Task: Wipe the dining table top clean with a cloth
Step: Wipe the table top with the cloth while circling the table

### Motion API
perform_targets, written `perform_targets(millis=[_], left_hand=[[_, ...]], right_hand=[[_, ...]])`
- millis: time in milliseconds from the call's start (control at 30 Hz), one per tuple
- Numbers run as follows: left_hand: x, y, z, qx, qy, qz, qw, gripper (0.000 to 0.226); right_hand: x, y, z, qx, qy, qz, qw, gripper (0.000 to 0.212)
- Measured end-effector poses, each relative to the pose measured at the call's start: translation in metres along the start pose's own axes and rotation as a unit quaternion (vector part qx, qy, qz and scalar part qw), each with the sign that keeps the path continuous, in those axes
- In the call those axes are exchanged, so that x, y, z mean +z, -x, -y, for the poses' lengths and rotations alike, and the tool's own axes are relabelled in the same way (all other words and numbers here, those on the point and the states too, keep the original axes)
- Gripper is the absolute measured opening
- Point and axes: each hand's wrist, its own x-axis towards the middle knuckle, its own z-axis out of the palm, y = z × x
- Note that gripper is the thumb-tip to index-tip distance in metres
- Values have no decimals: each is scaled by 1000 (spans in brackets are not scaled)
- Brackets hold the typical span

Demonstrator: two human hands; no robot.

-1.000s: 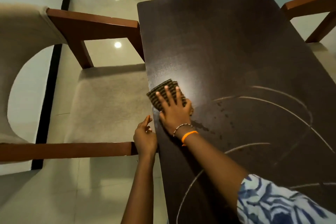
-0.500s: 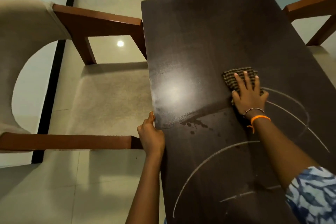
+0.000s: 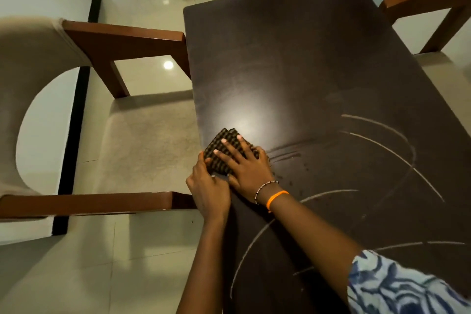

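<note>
The right hand (image 3: 246, 164) lies flat on the checked cloth (image 3: 224, 146), its fingers straight and spread, pressing the cloth onto the dark table top (image 3: 293, 64) at the table's left edge, about halfway along its length. The cloth is folded into a small pad with one corner pointing to the far side; its left corner reaches the very edge of the table. The left hand (image 3: 207, 190) sits just beside the right, touching it, at the table's left edge; its thumb lies against the cloth's near-left corner, but whether its fingers curl under the edge or pinch the cloth is hard to make out from this angle. A beaded bracelet (image 3: 265, 187) and an orange band (image 3: 276, 197) circle the right wrist, and a blue and white patterned sleeve (image 3: 397, 288) shows near the bottom right. Pale curved streaks (image 3: 387, 145) and small dark droplets (image 3: 290, 178) mark the table top to the right of the hands. An upholstered armchair (image 3: 142, 140) with wooden arms stands against the table's left side, and another chair (image 3: 433, 0) at the far right.
</note>
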Motion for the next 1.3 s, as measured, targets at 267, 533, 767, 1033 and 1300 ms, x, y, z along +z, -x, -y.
perform_targets(millis=[267,533,767,1033,1300], left_hand=[[58,42,-53,85,9,67,994,60],[87,53,-74,58,-44,73,995,63],[96,56,-97,93,-46,33,994,53],[134,76,-122,122,-31,82,989,55],[158,85,-134,107,-6,100,989,52]], right_hand=[[-59,89,-242,319,4,-84,944,65],[-67,76,-253,479,-54,-122,868,67],[-44,21,-150,78,-26,-11,997,68],[-89,59,-338,247,-2,-83,966,66],[-100,60,-378,447,-65,-129,883,65]])
